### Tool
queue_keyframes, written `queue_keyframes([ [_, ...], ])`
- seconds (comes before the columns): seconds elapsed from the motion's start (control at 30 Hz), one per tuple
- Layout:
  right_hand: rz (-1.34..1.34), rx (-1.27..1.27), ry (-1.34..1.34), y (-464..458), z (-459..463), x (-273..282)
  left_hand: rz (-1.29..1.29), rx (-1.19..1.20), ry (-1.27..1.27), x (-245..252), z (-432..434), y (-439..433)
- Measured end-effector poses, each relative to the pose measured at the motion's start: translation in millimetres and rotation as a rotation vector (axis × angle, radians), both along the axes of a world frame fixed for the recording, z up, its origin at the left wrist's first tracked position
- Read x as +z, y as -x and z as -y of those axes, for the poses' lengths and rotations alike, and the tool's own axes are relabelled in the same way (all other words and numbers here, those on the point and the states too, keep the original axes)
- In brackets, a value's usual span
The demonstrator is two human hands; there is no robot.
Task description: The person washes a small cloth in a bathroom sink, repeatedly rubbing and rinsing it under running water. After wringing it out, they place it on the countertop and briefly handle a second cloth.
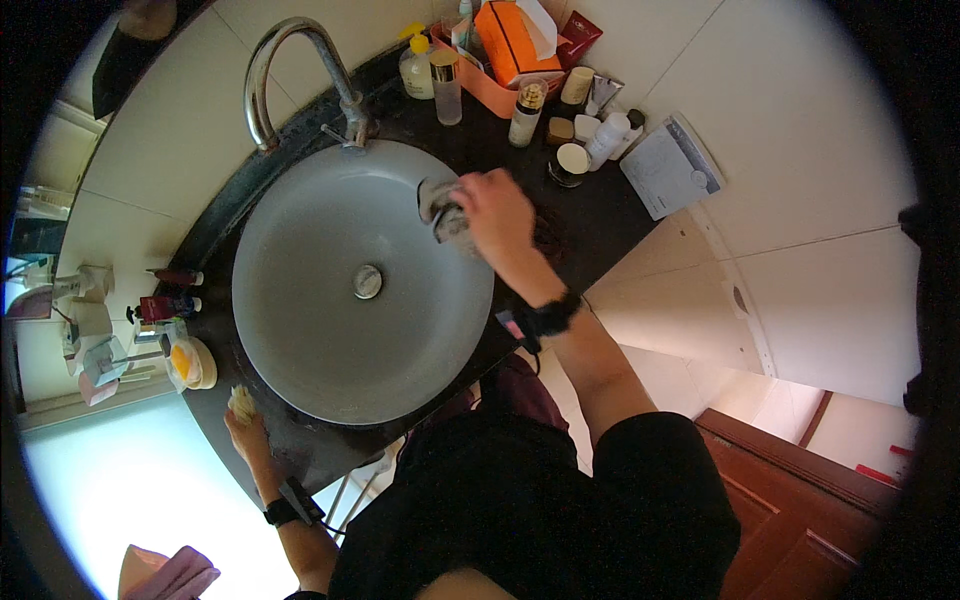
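My right hand grips a crumpled grey cloth with dark edges, blurred, over the right rim of a grey round washbasin. A metal drain plug sits at the middle of the basin. On the dark countertop, near the basin's lower left side, my left hand holds a small cream-coloured tufted thing; whether it is a brush or a wad I cannot tell. Both wrists wear black bands.
A chrome faucet arches behind the basin. At the back right stand a yellow-topped pump bottle, a pink basket with an orange tissue pack, several cosmetic bottles and a white scale-like panel. Tubes and a soap dish lie left.
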State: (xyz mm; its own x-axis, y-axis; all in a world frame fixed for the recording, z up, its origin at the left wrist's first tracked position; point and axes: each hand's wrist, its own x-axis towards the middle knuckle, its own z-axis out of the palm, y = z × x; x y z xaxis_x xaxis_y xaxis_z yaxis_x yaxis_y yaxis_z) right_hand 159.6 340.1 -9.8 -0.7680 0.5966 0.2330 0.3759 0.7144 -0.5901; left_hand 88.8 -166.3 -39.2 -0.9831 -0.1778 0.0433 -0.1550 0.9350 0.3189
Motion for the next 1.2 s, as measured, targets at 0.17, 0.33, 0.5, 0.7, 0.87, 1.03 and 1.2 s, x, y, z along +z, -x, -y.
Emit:
queue_keyframes([
  [0.17,-0.493,-0.126,0.235,-80,-67,17,0.086,-0.355,-0.387,48,-83,4],
  [0.33,0.155,-0.391,-0.178,-126,-97,-30,0.085,-0.993,-0.328,69,-226,0],
  [0.5,0.41,-0.229,-0.436,-125,-87,-67,0.112,-1.514,-0.257,62,-375,-26],
  [0.7,0.451,-0.266,-0.514,-124,-50,-71,0.279,-1.646,0.204,30,-474,-34],
  [0.87,0.499,-0.203,-0.368,-135,-18,-74,0.208,-1.534,-0.134,14,-473,-40],
  [1.03,0.175,-0.095,-0.24,-80,-40,-84,-0.054,-1.093,-0.631,44,-413,-38],
  [1.2,0.357,-0.068,-0.175,33,-59,-75,0.37,-0.717,-1.234,91,-288,-17],
])
